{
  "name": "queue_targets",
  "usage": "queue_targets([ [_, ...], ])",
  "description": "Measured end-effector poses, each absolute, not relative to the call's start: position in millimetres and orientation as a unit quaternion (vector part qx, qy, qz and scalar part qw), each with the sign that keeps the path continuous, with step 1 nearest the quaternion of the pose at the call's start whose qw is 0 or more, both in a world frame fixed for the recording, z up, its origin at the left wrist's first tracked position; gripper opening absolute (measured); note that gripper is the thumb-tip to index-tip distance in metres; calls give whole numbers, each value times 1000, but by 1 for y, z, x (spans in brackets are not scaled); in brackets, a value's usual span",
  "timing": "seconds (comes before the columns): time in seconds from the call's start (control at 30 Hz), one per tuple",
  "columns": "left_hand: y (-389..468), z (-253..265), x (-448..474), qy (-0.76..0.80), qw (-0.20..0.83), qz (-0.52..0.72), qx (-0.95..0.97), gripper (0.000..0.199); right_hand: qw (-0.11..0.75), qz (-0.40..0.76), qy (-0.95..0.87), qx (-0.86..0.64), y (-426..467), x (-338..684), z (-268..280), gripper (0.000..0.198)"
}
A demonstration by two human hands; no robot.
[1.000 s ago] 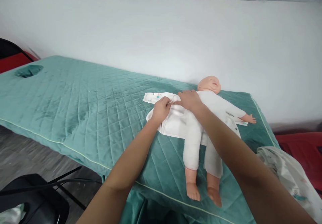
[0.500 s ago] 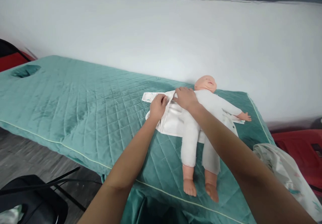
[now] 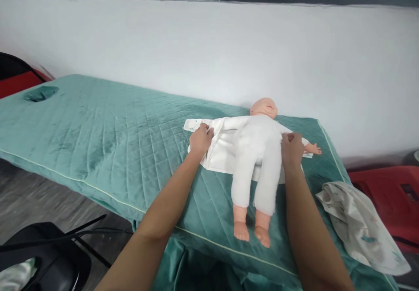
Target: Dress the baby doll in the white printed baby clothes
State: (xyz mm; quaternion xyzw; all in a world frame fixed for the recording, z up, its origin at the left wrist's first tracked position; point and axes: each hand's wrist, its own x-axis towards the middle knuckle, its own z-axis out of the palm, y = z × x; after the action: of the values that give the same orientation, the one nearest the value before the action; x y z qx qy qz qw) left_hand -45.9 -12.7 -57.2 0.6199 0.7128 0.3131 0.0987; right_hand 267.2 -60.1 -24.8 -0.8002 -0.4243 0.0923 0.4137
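A baby doll (image 3: 260, 140) with a white cloth body lies face up, feet toward me, on top of a spread white baby shirt (image 3: 218, 161). One of its arms runs into the shirt's sleeve at the left; the other arm lies out to the right with its hand bare. My left hand (image 3: 200, 139) is closed on the shirt near that left sleeve. On the other side, my right hand (image 3: 292, 148) is closed beside the doll's torso, at the shirt's right part; the cloth between its fingers is mostly hidden.
The doll lies on a bed with a green quilted cover (image 3: 131, 142), against a white wall (image 3: 163, 51). A crumpled printed cloth (image 3: 363, 230) hangs over the right edge near a red case (image 3: 389, 190). A black chair (image 3: 46, 251) stands at the lower left.
My right hand has left the shirt's left side and crossed over the doll to its right side. My left hand stays on the shirt by the left sleeve.
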Motion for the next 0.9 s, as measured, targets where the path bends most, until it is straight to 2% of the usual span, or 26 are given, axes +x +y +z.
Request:
queue_targets([
  [0.17, -14, -52, -47, 677, 179, 382, 603, 22, 423, 121, -407, -800, -63, 260, -17, 36],
  [0.3, -13, -44, -41, 609, 262, 465, 587, 20, 475, 205, -426, -742, -62, 260, -21, 63],
  [0.43, -4, -28, -25, 588, 323, 462, 581, 23, 492, 282, -465, -680, -60, 261, -29, 80],
  [0.7, 10, 14, 18, 531, 330, 437, 647, 24, 471, 305, -552, -617, -60, 253, -32, 90],
  [0.9, 7, 28, 27, 530, 248, 400, 706, 24, 463, 353, -579, -570, -63, 228, -21, 96],
])
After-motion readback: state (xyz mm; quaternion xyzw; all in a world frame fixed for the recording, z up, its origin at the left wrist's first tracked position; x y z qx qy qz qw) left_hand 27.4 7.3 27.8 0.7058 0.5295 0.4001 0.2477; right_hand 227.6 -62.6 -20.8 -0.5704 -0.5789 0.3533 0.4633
